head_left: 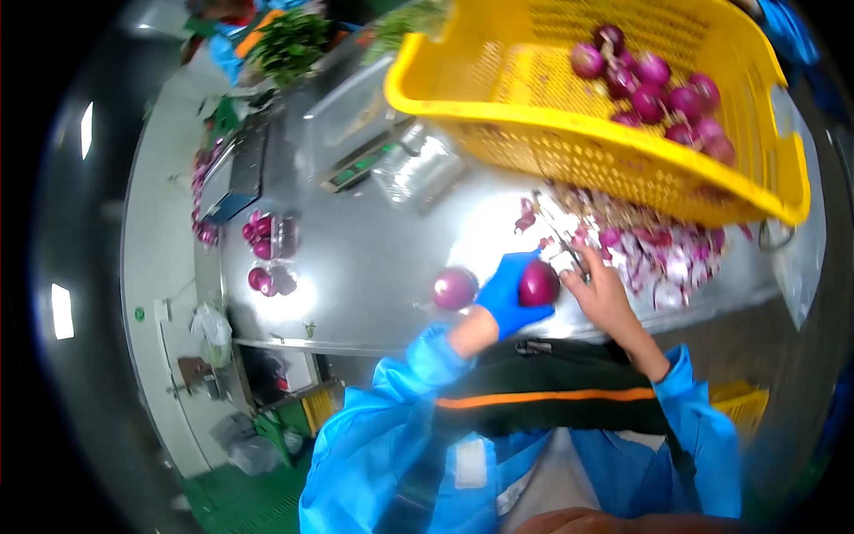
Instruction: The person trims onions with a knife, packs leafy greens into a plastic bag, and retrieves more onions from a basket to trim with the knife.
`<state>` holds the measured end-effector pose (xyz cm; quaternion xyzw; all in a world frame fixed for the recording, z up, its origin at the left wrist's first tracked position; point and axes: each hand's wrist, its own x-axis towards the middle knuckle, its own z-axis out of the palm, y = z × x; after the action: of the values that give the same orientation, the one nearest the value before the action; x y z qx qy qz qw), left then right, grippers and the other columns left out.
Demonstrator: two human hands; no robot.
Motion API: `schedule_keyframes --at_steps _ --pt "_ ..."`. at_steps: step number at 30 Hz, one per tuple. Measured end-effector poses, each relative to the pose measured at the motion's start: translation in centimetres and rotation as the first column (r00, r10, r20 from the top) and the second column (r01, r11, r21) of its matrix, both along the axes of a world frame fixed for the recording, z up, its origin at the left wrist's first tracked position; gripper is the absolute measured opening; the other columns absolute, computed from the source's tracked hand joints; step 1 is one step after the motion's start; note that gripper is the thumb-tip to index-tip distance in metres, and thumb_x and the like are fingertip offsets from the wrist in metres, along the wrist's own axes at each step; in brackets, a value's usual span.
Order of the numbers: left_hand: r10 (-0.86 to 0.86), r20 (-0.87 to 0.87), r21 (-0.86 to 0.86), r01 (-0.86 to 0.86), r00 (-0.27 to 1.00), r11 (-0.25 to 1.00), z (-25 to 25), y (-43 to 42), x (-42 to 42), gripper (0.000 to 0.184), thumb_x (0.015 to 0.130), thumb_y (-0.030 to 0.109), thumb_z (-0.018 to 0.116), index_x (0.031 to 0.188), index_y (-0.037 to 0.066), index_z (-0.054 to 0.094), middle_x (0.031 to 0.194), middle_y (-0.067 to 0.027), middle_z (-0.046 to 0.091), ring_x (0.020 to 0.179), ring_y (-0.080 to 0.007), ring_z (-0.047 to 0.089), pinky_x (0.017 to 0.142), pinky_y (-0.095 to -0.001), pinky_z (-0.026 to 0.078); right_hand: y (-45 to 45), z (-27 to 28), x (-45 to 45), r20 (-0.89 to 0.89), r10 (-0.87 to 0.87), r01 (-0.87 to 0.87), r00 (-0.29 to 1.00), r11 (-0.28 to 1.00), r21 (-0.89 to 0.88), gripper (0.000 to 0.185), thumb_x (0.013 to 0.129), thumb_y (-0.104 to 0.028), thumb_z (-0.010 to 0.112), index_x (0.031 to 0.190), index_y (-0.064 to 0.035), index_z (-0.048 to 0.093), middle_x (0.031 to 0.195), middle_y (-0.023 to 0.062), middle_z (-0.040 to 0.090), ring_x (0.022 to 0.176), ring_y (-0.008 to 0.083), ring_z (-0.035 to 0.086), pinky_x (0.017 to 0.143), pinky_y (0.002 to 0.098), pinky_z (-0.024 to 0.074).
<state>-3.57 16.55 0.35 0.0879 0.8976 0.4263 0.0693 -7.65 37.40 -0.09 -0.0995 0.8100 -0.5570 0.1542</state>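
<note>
My left hand (510,294), in a blue glove, is wrapped round a red onion (539,284) above the near part of the metal table. Bare and just to its right, my right hand (605,294) grips what looks like a pair of scissors (560,238). The thin blades point up and away over the table; the handles are partly hidden by my fingers. Another red onion (455,288) lies on the table to the left of my glove. Loose purple onion skins (667,262) are heaped beyond and to the right of my right hand.
A large yellow crate (605,142) with several red onions (649,100) stands at the far right. Clear plastic packs (416,169) lie on the metal table (356,267). Packed onions (260,236) sit at the left. Leafy greens (292,44) and parts of other people are at the back.
</note>
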Motion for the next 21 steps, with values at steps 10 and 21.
schedule_keyframes --at_steps 10,21 --pt "0.299 0.013 -0.174 -0.293 0.954 0.940 -4.6 -6.6 3.5 0.078 0.066 0.026 0.083 0.134 0.010 0.048 0.127 -0.0174 0.053 0.117 -0.0380 0.053 0.102 -0.0440 0.044 1.4 -3.2 3.1 -0.058 0.305 -0.272 0.951 0.908 0.318 0.026 0.091 -0.014 0.060 0.112 0.0001 0.063 0.103 0.0217 0.063 0.095 0.0406 0.061 0.081 0.0420 0.0490" --pt "0.449 0.051 -0.256 -0.422 0.892 0.869 -2.1 -11.3 1.4 0.072 0.076 0.035 0.078 0.137 0.011 0.049 0.135 -0.0163 0.051 0.119 -0.0357 0.053 0.102 -0.0432 0.043 -1.2 -2.3 4.0 -0.013 0.418 -0.393 0.908 0.863 0.316 0.028 0.091 -0.014 0.059 0.115 -0.0001 0.062 0.103 0.0230 0.066 0.092 0.0398 0.064 0.080 0.0407 0.0508"
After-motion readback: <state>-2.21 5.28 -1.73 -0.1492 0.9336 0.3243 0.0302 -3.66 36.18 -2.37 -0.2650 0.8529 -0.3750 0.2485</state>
